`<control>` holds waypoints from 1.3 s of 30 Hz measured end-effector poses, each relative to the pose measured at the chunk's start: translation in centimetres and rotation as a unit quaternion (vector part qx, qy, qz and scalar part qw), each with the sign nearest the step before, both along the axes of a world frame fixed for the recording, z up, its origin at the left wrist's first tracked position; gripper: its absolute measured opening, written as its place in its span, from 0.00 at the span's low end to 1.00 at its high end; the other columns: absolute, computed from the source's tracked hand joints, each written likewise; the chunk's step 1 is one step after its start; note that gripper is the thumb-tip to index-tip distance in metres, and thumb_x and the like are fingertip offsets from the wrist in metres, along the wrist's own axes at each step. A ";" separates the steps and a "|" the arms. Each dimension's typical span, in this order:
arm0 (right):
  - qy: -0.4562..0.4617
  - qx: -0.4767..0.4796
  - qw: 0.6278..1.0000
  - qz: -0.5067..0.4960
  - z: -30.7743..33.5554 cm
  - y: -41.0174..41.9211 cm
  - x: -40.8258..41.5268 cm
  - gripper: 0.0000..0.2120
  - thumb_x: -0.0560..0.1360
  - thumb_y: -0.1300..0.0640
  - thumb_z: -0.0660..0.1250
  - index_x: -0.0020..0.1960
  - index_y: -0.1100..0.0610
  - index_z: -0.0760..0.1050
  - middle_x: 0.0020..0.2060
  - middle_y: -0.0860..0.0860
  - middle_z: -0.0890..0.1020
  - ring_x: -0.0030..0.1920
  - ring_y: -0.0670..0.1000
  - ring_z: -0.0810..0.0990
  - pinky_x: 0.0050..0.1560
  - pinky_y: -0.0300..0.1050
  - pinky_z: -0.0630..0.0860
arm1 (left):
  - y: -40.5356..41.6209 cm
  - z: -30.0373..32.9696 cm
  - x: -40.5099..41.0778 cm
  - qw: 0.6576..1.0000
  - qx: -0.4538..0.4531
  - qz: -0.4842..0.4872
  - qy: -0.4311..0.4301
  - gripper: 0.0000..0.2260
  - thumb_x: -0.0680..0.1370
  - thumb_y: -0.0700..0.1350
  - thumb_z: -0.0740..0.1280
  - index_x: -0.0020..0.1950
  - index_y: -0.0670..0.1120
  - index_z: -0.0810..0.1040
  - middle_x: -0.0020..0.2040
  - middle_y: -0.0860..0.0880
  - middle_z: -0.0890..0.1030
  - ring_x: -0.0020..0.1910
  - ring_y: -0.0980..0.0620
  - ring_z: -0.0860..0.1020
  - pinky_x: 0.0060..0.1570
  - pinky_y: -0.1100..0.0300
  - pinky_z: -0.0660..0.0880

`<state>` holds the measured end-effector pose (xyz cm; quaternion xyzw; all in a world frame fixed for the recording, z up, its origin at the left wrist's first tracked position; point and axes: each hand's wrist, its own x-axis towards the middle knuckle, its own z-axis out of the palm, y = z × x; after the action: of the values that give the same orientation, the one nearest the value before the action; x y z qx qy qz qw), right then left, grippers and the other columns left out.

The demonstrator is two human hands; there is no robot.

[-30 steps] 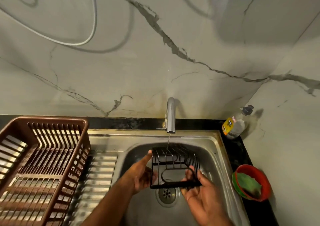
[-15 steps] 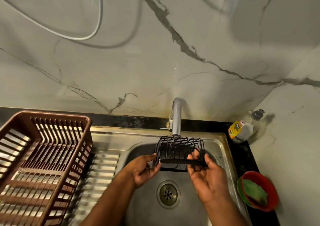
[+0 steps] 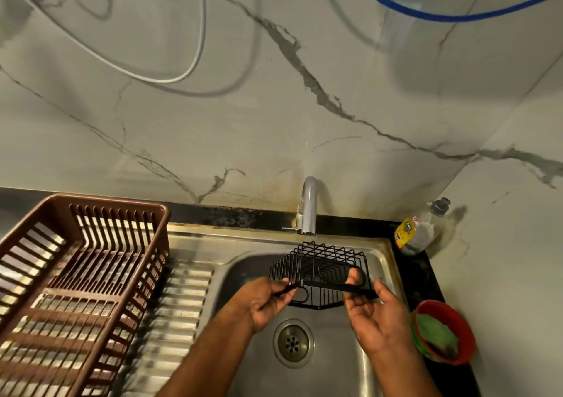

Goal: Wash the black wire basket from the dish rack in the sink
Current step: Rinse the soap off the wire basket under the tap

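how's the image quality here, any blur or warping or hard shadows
Head view: wide-angle warping bends the counter edge and wall; the brown dish rack at left is motion-smeared; the black wire basket and both hands stay fairly sharp; the soap bottle casts a soft shadow on the wall; dim, yellowish light.

Black wire basket [image 3: 323, 267]; brown slatted dish rack [image 3: 82, 277]; steel-grey sink [image 3: 329, 375], ribbed drainboard [image 3: 176, 320]; red bowl [image 3: 466, 351] holding green scrubber [image 3: 437, 334]; white wall [image 3: 274, 122], grey veins; yellow-labelled bottle [image 3: 416, 233]
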<state>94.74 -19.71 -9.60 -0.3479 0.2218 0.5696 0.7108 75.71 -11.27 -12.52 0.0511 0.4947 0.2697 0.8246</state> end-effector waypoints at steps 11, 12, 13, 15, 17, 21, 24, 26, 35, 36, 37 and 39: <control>0.043 0.026 0.999 -0.004 -0.6 -0.7 1.7 0.23 0.81 0.54 0.64 0.70 0.68 0.68 0.60 0.65 0.81 0.56 0.55 0.83 0.39 0.50 0.85 | -1.2 1.5 1.0 1.000 0.009 0.015 0.007 0.13 0.79 0.24 0.60 0.63 0.28 0.73 0.61 0.31 0.76 0.53 0.38 0.81 0.34 0.54 0.85; 0.048 0.027 0.998 -0.005 -0.7 -0.8 1.9 0.24 0.81 0.53 0.65 0.70 0.68 0.67 0.58 0.65 0.81 0.57 0.55 0.83 0.39 0.50 0.85 | -1.3 1.8 1.1 1.000 0.011 0.016 0.008 0.13 0.79 0.24 0.60 0.63 0.28 0.73 0.61 0.31 0.76 0.53 0.38 0.81 0.33 0.55 0.84; 0.052 0.026 0.998 -0.005 -0.8 -0.8 2.0 0.25 0.81 0.53 0.65 0.70 0.68 0.67 0.56 0.65 0.82 0.57 0.55 0.83 0.42 0.50 0.85 | -1.5 2.1 1.2 1.000 0.013 0.015 0.009 0.13 0.79 0.23 0.60 0.63 0.28 0.73 0.61 0.30 0.76 0.52 0.38 0.81 0.32 0.56 0.84; 0.054 0.022 0.998 -0.008 -1.0 -1.0 2.3 0.27 0.80 0.52 0.65 0.71 0.69 0.66 0.53 0.65 0.83 0.57 0.54 0.83 0.52 0.47 0.83 | -1.7 2.4 1.5 1.000 0.014 0.015 0.010 0.14 0.79 0.23 0.60 0.64 0.28 0.72 0.60 0.30 0.76 0.52 0.38 0.82 0.31 0.57 0.83; 0.059 0.018 0.998 -0.016 -1.2 -1.1 2.7 0.29 0.80 0.51 0.66 0.72 0.70 0.64 0.53 0.65 0.84 0.53 0.54 0.85 0.60 0.46 0.79 | -2.0 2.7 1.8 1.000 0.019 0.014 0.015 0.13 0.79 0.23 0.60 0.63 0.29 0.73 0.59 0.31 0.77 0.52 0.38 0.82 0.33 0.57 0.84; 0.068 0.013 0.997 -0.023 -1.5 -1.3 3.4 0.31 0.79 0.47 0.66 0.71 0.70 0.66 0.49 0.63 0.84 0.48 0.53 0.85 0.66 0.44 0.75 | -2.5 3.2 2.4 0.999 0.032 0.008 0.029 0.11 0.79 0.24 0.61 0.60 0.31 0.75 0.59 0.32 0.78 0.55 0.38 0.83 0.45 0.52 0.84; 0.068 0.016 0.997 -0.024 -1.6 -1.5 4.0 0.31 0.78 0.46 0.66 0.69 0.70 0.68 0.46 0.63 0.85 0.46 0.53 0.86 0.71 0.44 0.71 | -2.9 3.5 2.9 0.999 0.032 0.013 0.028 0.10 0.79 0.24 0.62 0.58 0.32 0.75 0.59 0.32 0.78 0.54 0.38 0.83 0.48 0.51 0.83; 0.066 0.018 0.997 -0.027 -1.7 -1.6 4.2 0.32 0.77 0.45 0.68 0.69 0.70 0.68 0.47 0.63 0.85 0.45 0.53 0.86 0.71 0.44 0.71 | -3.2 3.6 3.3 0.999 0.031 0.018 0.035 0.11 0.78 0.24 0.62 0.58 0.32 0.76 0.59 0.32 0.78 0.54 0.39 0.83 0.44 0.54 0.83; 0.046 0.017 0.998 -0.036 -1.7 -2.7 4.8 0.32 0.77 0.42 0.67 0.62 0.71 0.70 0.46 0.63 0.85 0.50 0.50 0.84 0.70 0.43 0.72 | -4.0 3.9 4.0 0.999 0.027 0.021 0.036 0.10 0.78 0.23 0.63 0.56 0.32 0.76 0.58 0.33 0.78 0.53 0.39 0.83 0.51 0.52 0.83; 0.040 0.017 0.998 -0.034 -1.7 -2.7 4.8 0.32 0.76 0.42 0.67 0.62 0.71 0.70 0.46 0.63 0.85 0.50 0.50 0.84 0.71 0.44 0.71 | -4.1 4.0 4.0 0.999 0.027 0.019 0.037 0.10 0.78 0.23 0.63 0.57 0.32 0.76 0.57 0.33 0.78 0.52 0.40 0.83 0.51 0.52 0.83; 0.035 0.018 0.999 -0.032 -1.7 -2.8 4.8 0.33 0.74 0.43 0.69 0.63 0.70 0.70 0.45 0.63 0.85 0.51 0.50 0.83 0.71 0.44 0.71 | -4.2 4.0 4.0 0.999 0.028 0.018 0.036 0.11 0.78 0.23 0.63 0.58 0.32 0.76 0.57 0.33 0.78 0.52 0.40 0.83 0.51 0.52 0.83; 0.033 0.019 0.999 -0.024 -1.6 -2.7 4.6 0.34 0.72 0.44 0.70 0.66 0.70 0.69 0.45 0.63 0.85 0.51 0.50 0.83 0.71 0.45 0.71 | -4.1 3.9 3.8 0.999 0.027 0.018 0.030 0.11 0.78 0.23 0.62 0.57 0.32 0.76 0.57 0.33 0.78 0.52 0.40 0.83 0.54 0.52 0.82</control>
<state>99.32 -22.39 -11.19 -0.3101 0.2424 0.5672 0.7235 79.53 -15.38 -8.62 0.0723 0.5126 0.2964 0.8026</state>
